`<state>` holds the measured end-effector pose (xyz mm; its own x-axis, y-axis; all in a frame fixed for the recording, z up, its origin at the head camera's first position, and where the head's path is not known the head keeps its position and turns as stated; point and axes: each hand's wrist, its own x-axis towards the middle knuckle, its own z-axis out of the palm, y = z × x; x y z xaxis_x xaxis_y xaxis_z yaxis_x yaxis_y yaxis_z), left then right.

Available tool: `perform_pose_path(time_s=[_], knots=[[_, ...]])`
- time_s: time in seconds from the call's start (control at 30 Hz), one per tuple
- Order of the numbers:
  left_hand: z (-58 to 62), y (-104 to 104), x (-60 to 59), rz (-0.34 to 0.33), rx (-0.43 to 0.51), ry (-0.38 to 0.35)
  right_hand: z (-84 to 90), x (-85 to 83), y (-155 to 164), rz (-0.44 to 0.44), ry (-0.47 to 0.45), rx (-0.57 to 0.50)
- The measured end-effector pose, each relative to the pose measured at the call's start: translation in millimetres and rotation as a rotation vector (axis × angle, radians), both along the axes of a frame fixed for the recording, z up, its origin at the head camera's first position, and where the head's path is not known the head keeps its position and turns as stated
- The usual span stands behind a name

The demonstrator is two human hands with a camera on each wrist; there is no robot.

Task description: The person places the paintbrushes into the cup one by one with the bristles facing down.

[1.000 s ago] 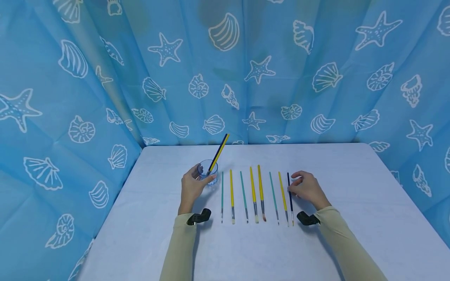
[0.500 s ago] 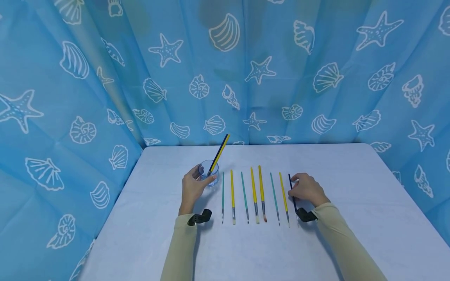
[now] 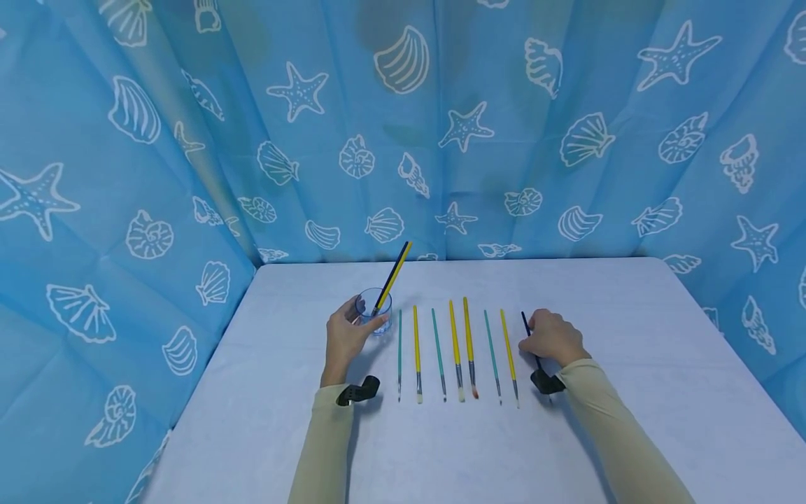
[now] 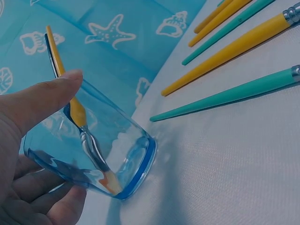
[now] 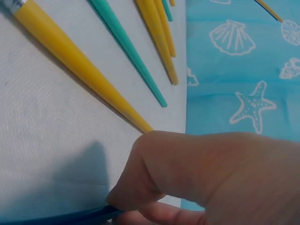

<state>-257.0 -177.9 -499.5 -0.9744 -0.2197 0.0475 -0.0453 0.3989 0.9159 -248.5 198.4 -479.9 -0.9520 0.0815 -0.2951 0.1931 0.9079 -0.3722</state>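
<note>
My left hand [image 3: 345,337] grips a clear bluish glass [image 4: 110,115], fingers on one side and thumb near the rim. A yellow paintbrush [image 3: 393,278] and a dark paintbrush [image 3: 394,266] lean together inside it, bristles down. In the left wrist view their tips reach the glass bottom. Over at the right end of the row, my right hand [image 3: 555,337] pinches a dark-handled paintbrush [image 5: 65,217] between thumb and fingers. Its handle end shows past the fingertips in the head view; the lower part is mostly hidden behind the hand and wrist camera.
Between the hands, several yellow and teal paintbrushes lie in a row, bristles toward me; a teal brush [image 3: 399,350] is nearest the glass, a yellow brush [image 3: 507,343] nearest my right hand. A white cloth [image 3: 441,448] covers the table. A blue shell-print curtain [image 3: 478,175] hangs behind.
The right fingers have closed on the dark paintbrush, and it has shifted rightward, away from the yellow one, its bristle end swinging right. The left hand and glass have stayed put.
</note>
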Motion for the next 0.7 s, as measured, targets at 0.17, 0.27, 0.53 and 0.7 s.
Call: perform_pose_path(time_s=[0.17,0.27,0.53,0.7], knots=[[0.8,0,0.4,0.003,-0.003,-0.002,-1.3,-0.4,7,0.004,0.012,-0.041],[0.4,1,-0.1,-0.001,-0.005,0.004,-2.0,-1.9,11,0.004,0.025,-0.075],[-1.7,0,-0.1,-0.013,0.001,0.033,0.9,-3.8,20,-0.018,0.112,-0.243],[-2.0,0,-0.2,-0.012,0.003,0.024,6.2,-2.8,21,-0.056,0.145,-0.327]])
